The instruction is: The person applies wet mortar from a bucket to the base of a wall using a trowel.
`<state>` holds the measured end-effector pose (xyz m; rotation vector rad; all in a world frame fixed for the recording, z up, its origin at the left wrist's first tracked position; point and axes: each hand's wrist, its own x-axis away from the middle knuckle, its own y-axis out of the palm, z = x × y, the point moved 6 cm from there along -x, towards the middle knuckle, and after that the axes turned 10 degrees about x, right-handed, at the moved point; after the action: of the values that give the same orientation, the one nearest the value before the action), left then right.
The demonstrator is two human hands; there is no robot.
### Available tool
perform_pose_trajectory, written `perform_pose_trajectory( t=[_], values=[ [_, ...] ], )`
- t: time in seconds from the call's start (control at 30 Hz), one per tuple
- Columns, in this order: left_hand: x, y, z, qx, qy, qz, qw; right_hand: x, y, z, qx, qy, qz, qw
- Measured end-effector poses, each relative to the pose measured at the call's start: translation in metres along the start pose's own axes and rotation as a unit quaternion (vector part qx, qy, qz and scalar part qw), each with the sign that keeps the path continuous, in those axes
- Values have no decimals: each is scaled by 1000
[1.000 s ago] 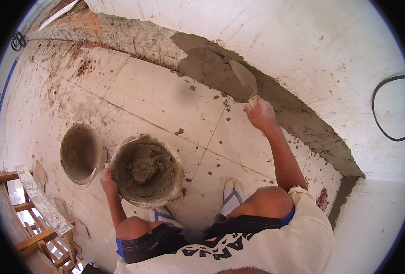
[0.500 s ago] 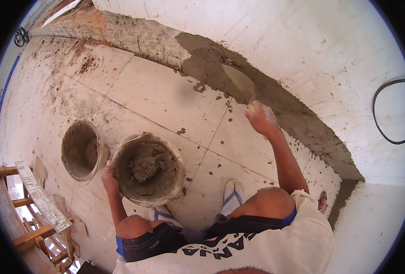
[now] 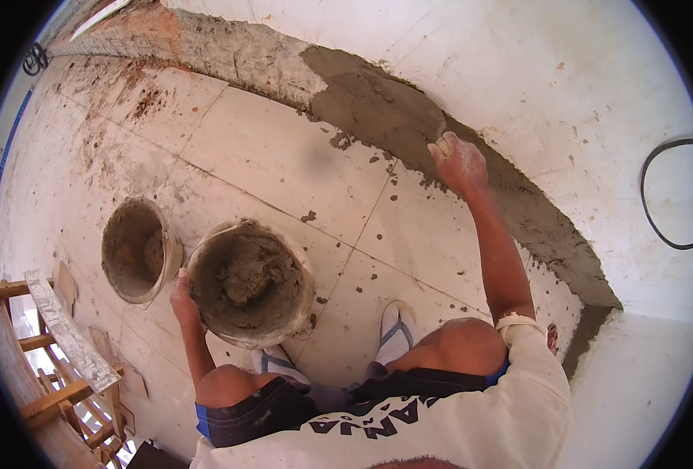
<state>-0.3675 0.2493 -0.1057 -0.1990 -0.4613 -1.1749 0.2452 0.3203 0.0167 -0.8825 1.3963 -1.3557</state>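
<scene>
My right hand, dusted with pale mortar, is closed around the handle of a trowel. The trowel's blade lies against the strip of wet grey mortar along the foot of the wall and blends into its colour. With my left hand I grip the left rim of a bucket; the thumb shows outside and the other fingers are mostly hidden. A heap of wet mortar fills part of this bucket. Just left of it stands a second bucket, its inside coated with mortar.
The white wall rises at the right, with a black cable loop on it. Mortar crumbs dot the tiled floor. Wooden framing stands at lower left. My sandalled feet are between the bucket and the wall.
My right hand has moved up and slightly right toward the wall, and the trowel blade has flattened against the mortar. My left hand stays at the bucket rim.
</scene>
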Motion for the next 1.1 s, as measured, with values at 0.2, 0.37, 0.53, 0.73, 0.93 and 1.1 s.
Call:
perform_pose_trajectory(
  t=[0.2, 0.37, 0.53, 0.73, 0.93, 1.1],
  values=[
    [-1, 1, 3, 16, 14, -13, 1000, 19, -13, 6, -64, 31, 28, 997],
    [-2, 3, 4, 8, 8, -14, 1000, 9, 6, -7, -126, 3, -76, 989],
    [2, 12, 6, 13, 7, -12, 1000, -15, 46, -25, -96, -21, -56, 994],
    [8, 3, 9, 37, 5, 3, 999, -1, 44, 12, -76, 17, -35, 996],
    [10, 10, 12, 21, -3, -1, 1000, 41, 77, -3, -73, 5, -90, 993],
    [5, 10, 8, 7, -3, 4, 1000, 25, 135, -43, -45, -15, -177, 983]
  ],
)
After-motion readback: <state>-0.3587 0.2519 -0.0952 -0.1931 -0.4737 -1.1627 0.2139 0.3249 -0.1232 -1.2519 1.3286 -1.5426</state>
